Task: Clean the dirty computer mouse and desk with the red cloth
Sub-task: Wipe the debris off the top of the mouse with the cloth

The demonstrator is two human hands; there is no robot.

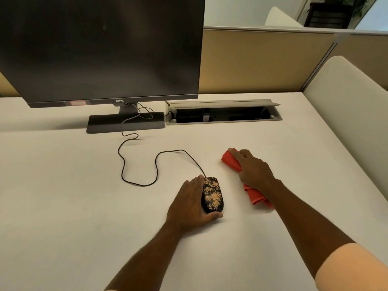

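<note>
Right, both hands are sitting down on the white desk [63,206] at this moment. The left hand [190,204] is lying flat against the left flank of the black computer mouse [212,195], fingers stretched forward and close together, thumb hooking round the near end of it. It is bracing the mouse rather than gripping it; whether the palm is pressing hard, I cannot tell. The mouse's back is showing heavy tan speckled grime across the top. Its thin black cable [156,164] is looping away over the desk toward the base of the dark BenQ monitor [100,49] standing at the back left.

Just to the right of the mouse, apart from it, the right hand [253,170] is resting palm-down on the red cloth [231,161], fingers extended and spread only narrowly, pinning it to the desk. The cloth is lying bunched in a long strip, 1 end poking out beyond the fingertips and the other trailing out beneath the wrist toward the person.

Behind the cloth, an open cable tray [223,113] is sitting recessed in the desk, lid tipped up.
</note>
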